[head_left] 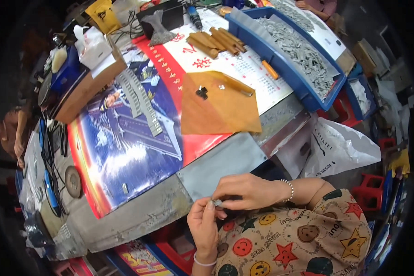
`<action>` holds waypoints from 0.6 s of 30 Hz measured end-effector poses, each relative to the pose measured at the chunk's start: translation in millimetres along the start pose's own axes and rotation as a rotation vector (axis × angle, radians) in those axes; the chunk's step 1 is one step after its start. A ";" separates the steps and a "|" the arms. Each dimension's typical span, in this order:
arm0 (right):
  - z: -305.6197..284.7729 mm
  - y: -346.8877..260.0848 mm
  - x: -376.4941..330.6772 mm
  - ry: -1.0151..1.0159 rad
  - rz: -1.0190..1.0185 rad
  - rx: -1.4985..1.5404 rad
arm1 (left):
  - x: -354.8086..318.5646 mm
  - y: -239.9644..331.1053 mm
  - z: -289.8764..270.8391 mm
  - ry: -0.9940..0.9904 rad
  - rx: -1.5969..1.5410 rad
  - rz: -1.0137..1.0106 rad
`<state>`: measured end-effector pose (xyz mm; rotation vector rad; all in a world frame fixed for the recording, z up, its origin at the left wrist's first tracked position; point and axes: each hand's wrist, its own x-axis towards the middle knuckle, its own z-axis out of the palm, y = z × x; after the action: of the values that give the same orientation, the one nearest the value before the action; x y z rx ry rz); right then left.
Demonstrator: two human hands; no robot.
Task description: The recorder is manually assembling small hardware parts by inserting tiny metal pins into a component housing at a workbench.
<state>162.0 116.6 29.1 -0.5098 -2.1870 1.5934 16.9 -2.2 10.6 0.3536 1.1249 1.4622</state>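
Note:
A small grey part (217, 202) is pinched between the fingertips of both hands, just off the near edge of the table. My left hand (204, 226), with a white band at its wrist, grips the part from below and left. Coming in from the right, my right hand (246, 192) is closed on the same part; a beaded bracelet circles that wrist. The fingers hide most of the part, so its exact kind does not show. Beyond the hands lies a grey sheet (223, 161). An orange-brown sheet (221, 108) farther back bears small black pieces (201, 92).
Two rows of small grey parts (142, 103) lie on a glossy poster (124, 156). A blue bin (280, 57) of grey pieces stands at the back right, near rolled brown sheets (216, 41). A cardboard box (85, 87) stands left. Another person's arm (20, 131) shows at far left.

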 end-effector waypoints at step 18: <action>-174.7 81.1 87.1 0.328 0.078 -1.006 | -3.7 -2.7 -7.1 -0.003 -0.045 -0.044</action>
<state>180.8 326.1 8.9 -1.0377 -2.5650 0.2670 14.1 -9.0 6.4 0.2978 1.0895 1.4448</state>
